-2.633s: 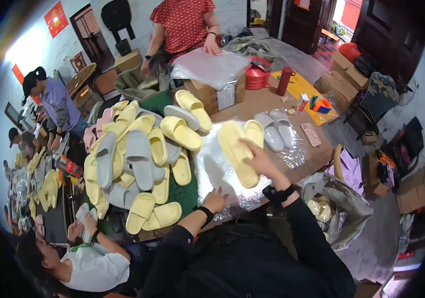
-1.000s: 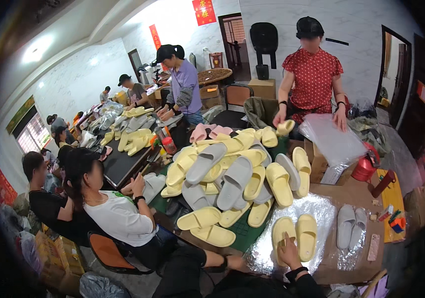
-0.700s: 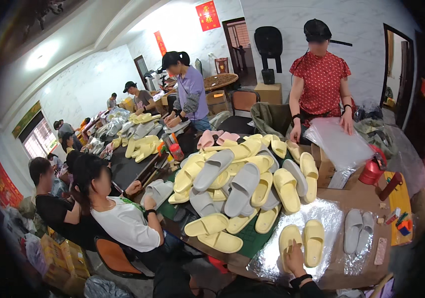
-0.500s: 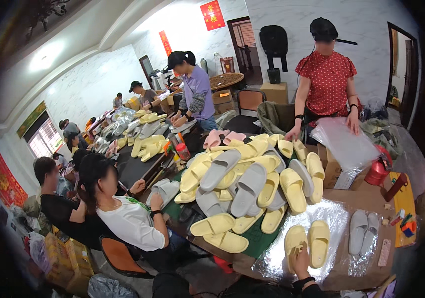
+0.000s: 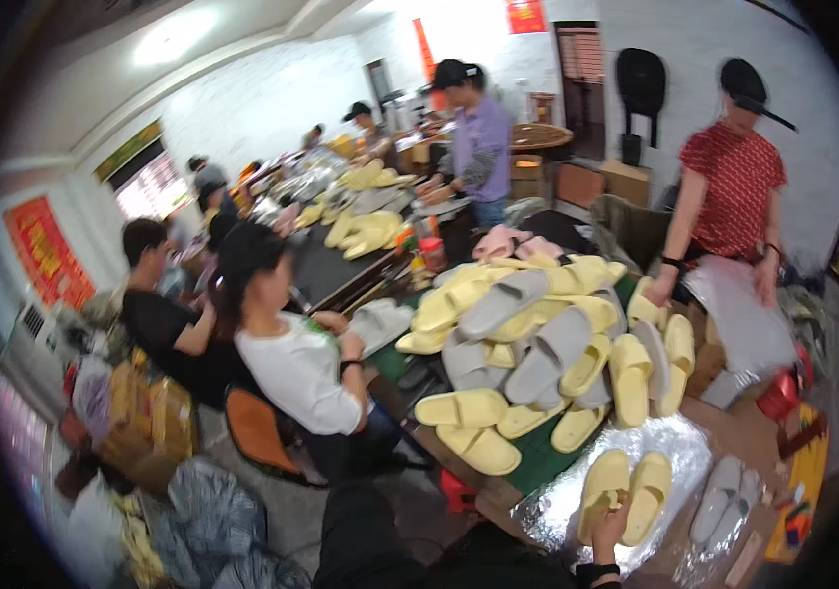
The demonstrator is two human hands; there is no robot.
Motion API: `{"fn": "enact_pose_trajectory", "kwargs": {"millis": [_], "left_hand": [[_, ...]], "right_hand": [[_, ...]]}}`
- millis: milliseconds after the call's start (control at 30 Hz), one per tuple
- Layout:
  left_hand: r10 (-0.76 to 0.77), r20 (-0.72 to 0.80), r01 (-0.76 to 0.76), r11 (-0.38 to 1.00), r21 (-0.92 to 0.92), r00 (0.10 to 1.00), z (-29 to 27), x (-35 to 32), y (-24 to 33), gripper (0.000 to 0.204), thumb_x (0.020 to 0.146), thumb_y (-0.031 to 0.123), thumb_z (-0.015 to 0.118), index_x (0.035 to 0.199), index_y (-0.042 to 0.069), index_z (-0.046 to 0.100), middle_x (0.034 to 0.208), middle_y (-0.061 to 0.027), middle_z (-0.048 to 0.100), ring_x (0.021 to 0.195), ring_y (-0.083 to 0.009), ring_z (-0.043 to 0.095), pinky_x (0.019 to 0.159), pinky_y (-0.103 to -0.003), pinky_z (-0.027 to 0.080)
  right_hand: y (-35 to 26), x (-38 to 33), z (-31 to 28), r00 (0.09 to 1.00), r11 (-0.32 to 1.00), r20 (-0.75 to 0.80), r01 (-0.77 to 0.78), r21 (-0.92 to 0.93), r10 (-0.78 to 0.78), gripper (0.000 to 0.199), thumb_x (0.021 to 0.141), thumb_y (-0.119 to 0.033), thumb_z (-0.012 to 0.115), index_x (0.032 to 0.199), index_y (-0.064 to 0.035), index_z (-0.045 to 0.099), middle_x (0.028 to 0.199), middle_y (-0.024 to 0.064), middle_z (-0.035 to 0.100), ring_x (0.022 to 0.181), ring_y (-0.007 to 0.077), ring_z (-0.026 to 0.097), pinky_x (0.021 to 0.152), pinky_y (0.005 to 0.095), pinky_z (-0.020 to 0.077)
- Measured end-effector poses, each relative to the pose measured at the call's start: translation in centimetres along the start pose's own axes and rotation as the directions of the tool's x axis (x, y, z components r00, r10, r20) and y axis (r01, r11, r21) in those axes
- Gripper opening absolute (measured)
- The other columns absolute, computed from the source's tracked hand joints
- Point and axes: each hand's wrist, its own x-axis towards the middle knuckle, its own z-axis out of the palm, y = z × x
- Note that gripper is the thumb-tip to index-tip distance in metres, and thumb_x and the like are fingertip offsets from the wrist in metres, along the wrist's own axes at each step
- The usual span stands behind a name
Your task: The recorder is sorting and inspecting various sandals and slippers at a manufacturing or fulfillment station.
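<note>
My right hand (image 5: 609, 522), with a dark band at the wrist, is closed on the near end of a yellow slipper (image 5: 604, 483). Beside it to the right lies a second yellow slipper (image 5: 649, 491). Both rest on a shiny silver sheet (image 5: 684, 447) on the table. A grey pair of slippers (image 5: 722, 501) lies to the right of the sheet, slightly blurred. Further off is a big heap of yellow and grey slippers (image 5: 552, 353), with two yellow ones (image 5: 478, 447) at its near left edge. My left hand is out of view.
A person in white (image 5: 297, 378) sits at the left, handling a grey slipper (image 5: 380, 322). Across the table, a person in red (image 5: 738, 196) reaches toward the heap beside clear plastic bags (image 5: 748, 314). A red stool (image 5: 459, 493) and plastic bags (image 5: 209, 506) stand lower left.
My view has swung left, so the scene sits further right. My right hand stays on the yellow slipper. The person in red now leans toward the heap.
</note>
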Motion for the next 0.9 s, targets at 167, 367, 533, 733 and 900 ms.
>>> {"fn": "enact_pose_trajectory", "kwargs": {"millis": [167,367,533,733,900], "left_hand": [[-0.108,-0.073,0.106,0.994,-0.031,0.992,2.3,-1.4,2.0,0.018,0.082,0.011,0.051,0.097,0.002,0.053,0.093,-0.0148,0.054,0.087,-0.027,0.052,0.077,-0.032,0.041],[-0.107,-0.078,0.103,0.994,-0.047,0.991,2.2,0.4,1.6,0.017,0.082,0.011,0.051,0.095,0.002,0.053,0.091,-0.0145,0.054,0.085,-0.0273,0.052,0.075,-0.032,0.041],[-0.085,-0.072,0.081,0.995,-0.058,0.994,1.2,2.6,1.1,0.016,0.082,0.011,0.051,0.094,0.001,0.053,0.088,-0.0143,0.054,0.084,-0.0276,0.052,0.074,-0.032,0.041],[-0.092,-0.062,0.088,0.993,-0.074,0.994,-0.6,3.4,0.7,0.015,0.082,0.012,0.051,0.092,0.001,0.053,0.085,-0.0141,0.054,0.082,-0.0279,0.052,0.072,-0.032,0.041],[-0.319,-0.231,0.185,0.868,-0.461,0.919,-12.9,12.1,5.4,0.02,0.088,0.02,0.046,0.086,0.0,0.051,0.078,-0.0166,0.054,0.071,-0.0306,0.052,0.066,-0.039,0.042]], "right_hand": [[-0.5,0.0,-0.7,0.999,1.0,-0.036,0.018,0.019,-0.017,0.061,0.077,0.004,0.047,0.134,-0.0056,0.028,0.113,0.0154,0.051,0.086,0.0244,0.053,0.074,0.0307,0.0428],[-0.4,0.5,-1.1,0.997,0.996,-0.012,0.081,0.029,-0.081,0.06,0.075,0.006,0.046,0.132,-0.0052,0.03,0.114,0.0154,0.05,0.085,0.0256,0.054,0.076,0.0331,0.0426],[0.2,1.3,-1.3,0.998,0.998,0.039,0.058,-0.018,-0.058,0.056,0.075,0.005,0.048,0.129,-0.0023,0.034,0.113,0.0153,0.051,0.081,0.0242,0.053,0.074,0.0316,0.043],[-3.9,2.9,-1.6,0.937,0.969,0.256,0.247,-0.008,-0.237,0.033,0.078,-0.001,0.053,0.111,0.0017,0.051,0.099,0.0155,0.057,0.076,0.0232,0.055,0.07,0.0323,0.0447],[-8.4,3.9,-3.4,0.88,0.982,0.435,0.173,0.081,-0.191,0.028,0.081,-0.007,0.054,0.107,0.0018,0.053,0.098,0.013,0.059,0.084,0.0214,0.058,0.072,0.0305,0.0466]]}}
